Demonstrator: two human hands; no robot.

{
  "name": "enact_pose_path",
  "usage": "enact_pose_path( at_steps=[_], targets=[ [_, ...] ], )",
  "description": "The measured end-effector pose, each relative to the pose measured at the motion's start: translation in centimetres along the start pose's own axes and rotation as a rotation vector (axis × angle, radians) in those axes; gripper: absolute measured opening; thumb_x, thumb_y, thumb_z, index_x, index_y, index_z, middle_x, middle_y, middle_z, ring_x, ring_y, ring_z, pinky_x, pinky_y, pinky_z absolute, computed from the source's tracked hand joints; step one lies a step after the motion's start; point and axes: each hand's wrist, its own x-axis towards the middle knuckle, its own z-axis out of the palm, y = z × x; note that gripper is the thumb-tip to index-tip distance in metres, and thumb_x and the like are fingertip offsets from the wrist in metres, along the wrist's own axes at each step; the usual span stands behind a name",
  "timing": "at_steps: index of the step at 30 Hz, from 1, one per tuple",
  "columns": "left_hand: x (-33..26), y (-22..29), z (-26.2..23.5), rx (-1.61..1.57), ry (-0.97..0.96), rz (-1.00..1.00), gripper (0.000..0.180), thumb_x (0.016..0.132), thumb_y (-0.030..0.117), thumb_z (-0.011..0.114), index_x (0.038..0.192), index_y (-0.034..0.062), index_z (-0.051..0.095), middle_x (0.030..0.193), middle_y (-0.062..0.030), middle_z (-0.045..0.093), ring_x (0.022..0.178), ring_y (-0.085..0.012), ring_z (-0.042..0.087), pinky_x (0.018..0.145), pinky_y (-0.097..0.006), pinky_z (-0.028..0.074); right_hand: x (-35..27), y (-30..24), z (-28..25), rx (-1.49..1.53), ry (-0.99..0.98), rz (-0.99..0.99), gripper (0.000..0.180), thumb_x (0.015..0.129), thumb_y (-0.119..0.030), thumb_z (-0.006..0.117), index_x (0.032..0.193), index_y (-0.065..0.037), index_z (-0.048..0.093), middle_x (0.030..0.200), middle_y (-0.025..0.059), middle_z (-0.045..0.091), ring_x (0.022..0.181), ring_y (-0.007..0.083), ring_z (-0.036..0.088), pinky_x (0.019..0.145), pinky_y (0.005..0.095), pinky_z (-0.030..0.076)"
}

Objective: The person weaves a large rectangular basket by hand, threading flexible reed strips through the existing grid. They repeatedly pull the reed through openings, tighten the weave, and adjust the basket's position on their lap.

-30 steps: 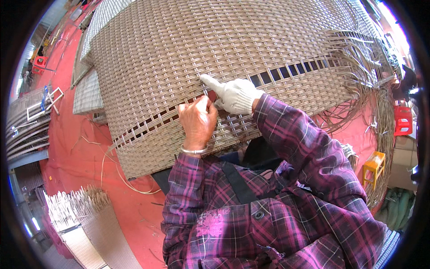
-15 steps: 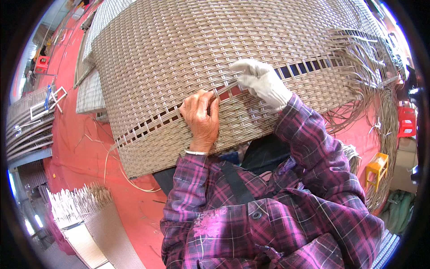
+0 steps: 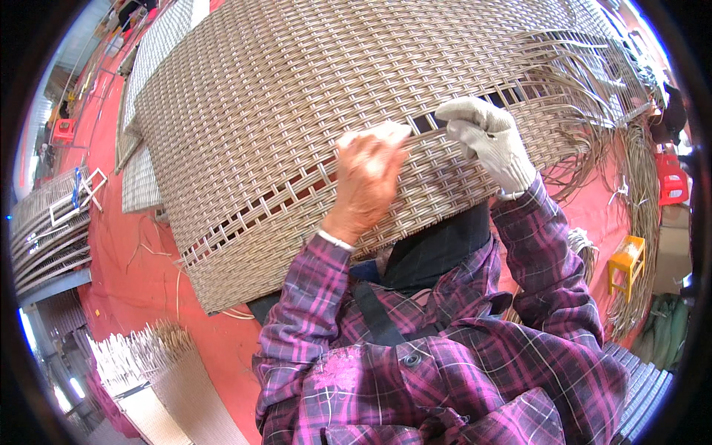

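Observation:
A brown woven wicker panel (image 3: pixel 326 81) spreads before me, crossed by a slanting gap with bare upright strands. Over the middle of that gap is my left hand (image 3: pixel 368 178), bare, with a pale bracelet at the wrist; motion blurs its fingers. Farther right, my right hand (image 3: pixel 493 141), in a white glove, is closed at the gap's lower edge, its fingers curled toward the thumb. Whatever strand it may grip is too small to make out. Long loose strands (image 3: pixel 586 81) fringe the panel's right end.
Red sheeting (image 3: pixel 215 356) covers the floor. At right are a yellow stool (image 3: pixel 627 267), a red stool (image 3: pixel 671 179) and a hanging bundle of strands (image 3: pixel 636 215). Curved woven pieces (image 3: pixel 52 237) are stacked at left. More woven panels (image 3: pixel 144 182) lie beneath the large one.
Both hands have moved right along the gap, the left hand quickly. The panel appears shifted slightly left and down in view.

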Motion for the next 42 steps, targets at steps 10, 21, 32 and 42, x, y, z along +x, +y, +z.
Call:
enact_pose_path(
  at_steps=[10,21,32,42],
  targets=[
    [-3.4,1.9,-5.1,-0.092,0.036,-0.391,0.004,0.086,-0.001,0.068,0.089,0.0016,0.067,0.073,-0.0101,0.061,0.061,-0.0223,0.059,0.057,-0.032,0.046,0.2,1.0,6.9,-0.194,-0.222,-0.241,0.031,0.091,-0.01,0.065,0.121,-0.005,0.06,0.096,0.0105,0.07,0.083,0.0214,0.067,0.07,0.032,0.053],
    [-5.1,-1.4,-3.7,0.168,0.025,-0.472,0.015,0.085,0.013,0.068,0.076,0.0049,0.058,0.073,-0.0135,0.062,0.066,-0.0368,0.061,0.058,-0.046,0.046,4.1,0.4,11.2,-0.981,-0.516,-0.224,0.082,0.084,-0.025,0.072,0.152,-0.019,0.026,0.096,0.0151,0.071,0.079,0.0351,0.069,0.068,0.0429,0.055],
    [-4.9,-0.6,-2.7,0.183,0.225,-0.393,0.004,0.084,0.008,0.069,0.085,0.0075,0.066,0.084,-0.0094,0.064,0.07,-0.0315,0.062,0.061,-0.04,0.046,3.3,1.2,11.1,-0.099,-0.409,0.067,0.051,0.088,0.004,0.06,0.137,-0.009,0.053,0.088,-0.0009,0.064,0.065,0.0053,0.051,0.058,0.0217,0.046],
    [-3.2,-0.6,1.1,0.222,0.166,-0.144,0.017,0.086,0.01,0.069,0.102,0.0086,0.07,0.103,-0.006,0.067,0.095,-0.0252,0.061,0.083,-0.04,0.041,1.0,0.5,-1.6,0.05,0.083,0.085,0.029,0.093,-0.004,0.059,0.121,-0.007,0.065,0.088,-0.0054,0.062,0.058,0.0003,0.041,0.05,0.0165,0.034]
  ],
)
